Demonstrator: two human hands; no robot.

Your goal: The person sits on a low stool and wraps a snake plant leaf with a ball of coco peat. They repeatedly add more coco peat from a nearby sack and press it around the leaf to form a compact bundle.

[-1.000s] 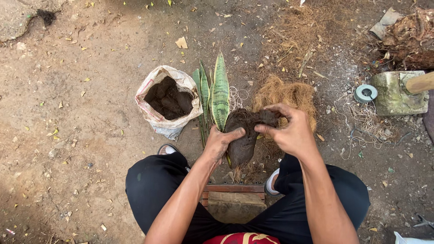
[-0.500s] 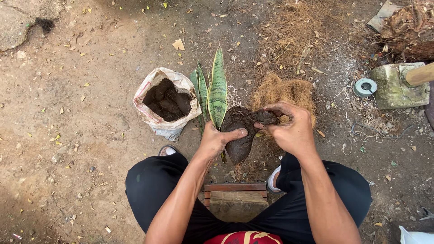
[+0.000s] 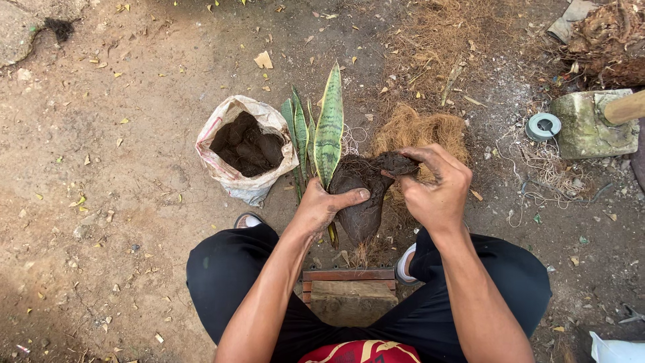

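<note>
My left hand (image 3: 325, 204) grips the left side of a dark, wet ball of soil (image 3: 363, 202) packed around the base of a plant with long striped green leaves (image 3: 328, 131). The leaves point away from me. My right hand (image 3: 437, 185) pinches a lump of the same mud at the top right of the ball, fingers muddy. Both hands hold the ball above the ground between my knees. Thin roots hang from its lower end.
A white sack (image 3: 232, 178) of dark soil lies open left of the plant. A heap of brown coconut fibre (image 3: 416, 128) lies behind my right hand. A roll of thread (image 3: 543, 126) and a stone block (image 3: 594, 124) sit at the right. A low wooden stool (image 3: 349, 289) is under me.
The hands and soil ball have stayed in place; my right fingers have shifted along the top of the ball, pressing mud. My left thumb now lies across its side.
</note>
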